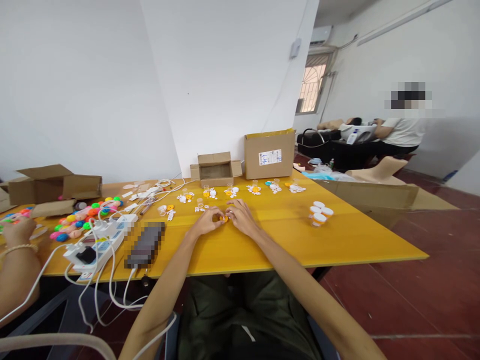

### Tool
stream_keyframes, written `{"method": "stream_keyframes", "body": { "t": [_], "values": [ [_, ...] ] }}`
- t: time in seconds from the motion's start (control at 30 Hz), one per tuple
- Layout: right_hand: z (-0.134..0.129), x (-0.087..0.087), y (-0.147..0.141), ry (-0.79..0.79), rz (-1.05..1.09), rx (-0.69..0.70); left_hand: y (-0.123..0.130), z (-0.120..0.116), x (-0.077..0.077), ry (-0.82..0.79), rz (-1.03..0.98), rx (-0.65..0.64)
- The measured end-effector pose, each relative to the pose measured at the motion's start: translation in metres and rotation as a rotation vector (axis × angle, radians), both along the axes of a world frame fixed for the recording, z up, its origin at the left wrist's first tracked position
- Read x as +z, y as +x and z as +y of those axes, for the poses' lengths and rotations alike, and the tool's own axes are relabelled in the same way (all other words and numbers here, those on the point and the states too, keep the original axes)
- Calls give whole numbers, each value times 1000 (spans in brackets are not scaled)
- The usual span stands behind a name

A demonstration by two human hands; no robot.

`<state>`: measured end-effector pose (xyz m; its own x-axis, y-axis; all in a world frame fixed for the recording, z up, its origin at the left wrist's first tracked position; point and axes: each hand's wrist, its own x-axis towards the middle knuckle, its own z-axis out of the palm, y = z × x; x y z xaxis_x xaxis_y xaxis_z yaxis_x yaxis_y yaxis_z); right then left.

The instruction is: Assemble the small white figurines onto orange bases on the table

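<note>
My left hand (207, 222) and my right hand (242, 218) meet over the table in front of me, fingers curled in a pinch. Between their fingertips is a small orange round part (224, 219), mostly covered by the fingers. Just beyond lie several little groups of parts: clear plastic cups (200, 202), an orange ring (206, 194), white pieces (213, 193) and a teal ring (268, 183). Off to the right, small jars with white lids and orange bands (317, 218) stand close together.
A yellow table (285, 240) has a power strip (108, 242) with white cables and a phone (146, 244) at left. Cardboard boxes (269, 155) stand at the back. Colourful balls (92, 212) lie near another person's hand (18, 232). Someone sits (403, 132) far right.
</note>
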<state>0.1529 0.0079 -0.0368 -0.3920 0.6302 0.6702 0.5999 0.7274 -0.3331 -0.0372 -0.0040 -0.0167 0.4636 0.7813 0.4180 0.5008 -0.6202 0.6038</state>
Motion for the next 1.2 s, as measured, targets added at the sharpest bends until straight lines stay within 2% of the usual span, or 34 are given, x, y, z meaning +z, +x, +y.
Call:
{"method": "stream_keyframes", "body": {
  "t": [0.3, 0.53, 0.83, 0.97, 1.2],
  "values": [
    [-7, 3, -1, -62, -1, 110, 0, 2, 3, 21, -61, 46],
    [-9, 6, 0, -63, 30, 90, 0, 1, 4, 31, -81, 53],
    [-6, 4, 3, -5, 32, 16, -3, 1, 10, 77, -128, 225],
    [-8, 2, 0, 32, -53, 21, -5, 3, 7, 99, -62, 276],
    [-11, 3, -5, 44, -200, 27, -5, 2, 0, 103, 111, 243]
  ]
}}
